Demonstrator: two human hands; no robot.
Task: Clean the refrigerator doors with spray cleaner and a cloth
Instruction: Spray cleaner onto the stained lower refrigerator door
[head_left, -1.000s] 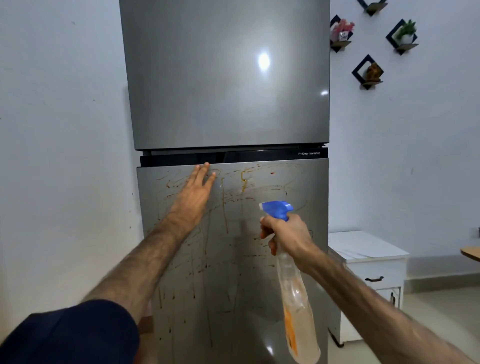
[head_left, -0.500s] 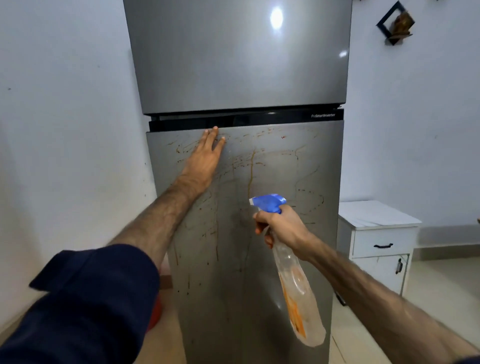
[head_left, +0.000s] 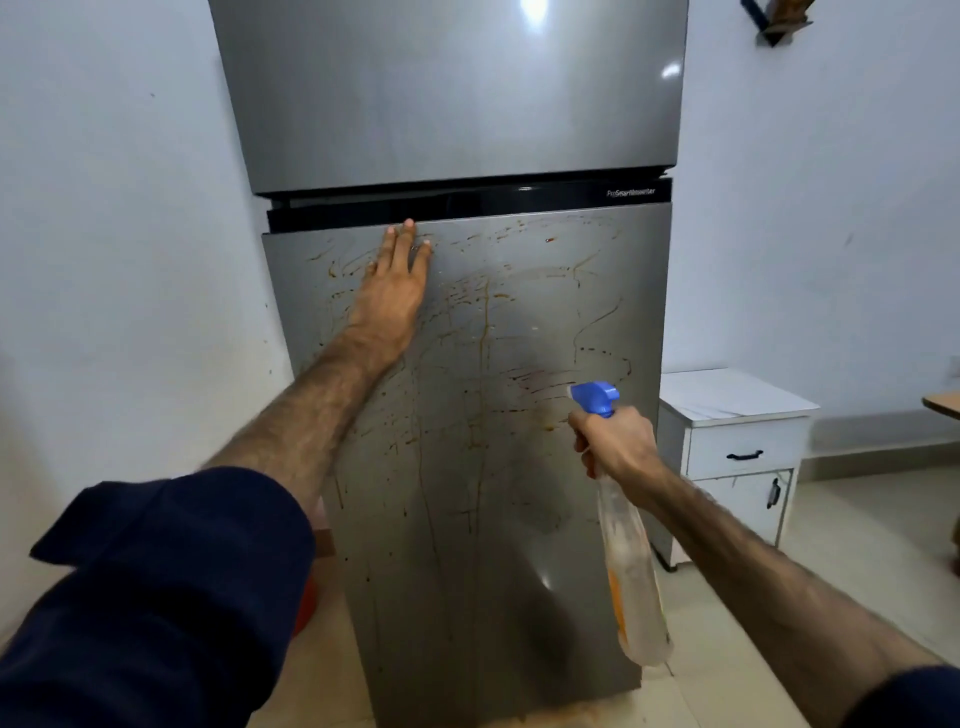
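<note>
A tall grey two-door refrigerator fills the middle. Its upper door looks clean and shiny. The lower door is streaked with brown-orange smears and drips. My left hand lies flat against the lower door near its top left corner, fingers together and empty. My right hand grips the neck of a clear spray bottle with a blue trigger head, nozzle facing the door's right half. The bottle hangs tilted below my fist. No cloth is in view.
A white cabinet with a drawer and a small door stands right of the refrigerator. White walls flank both sides. A dark wall shelf hangs at top right. Something red sits on the floor beside the refrigerator's left edge.
The view has dropped and pulled back, showing more of the lower door. My right hand with the bottle has shifted rightward across the door. My left hand stays pressed on the door.
</note>
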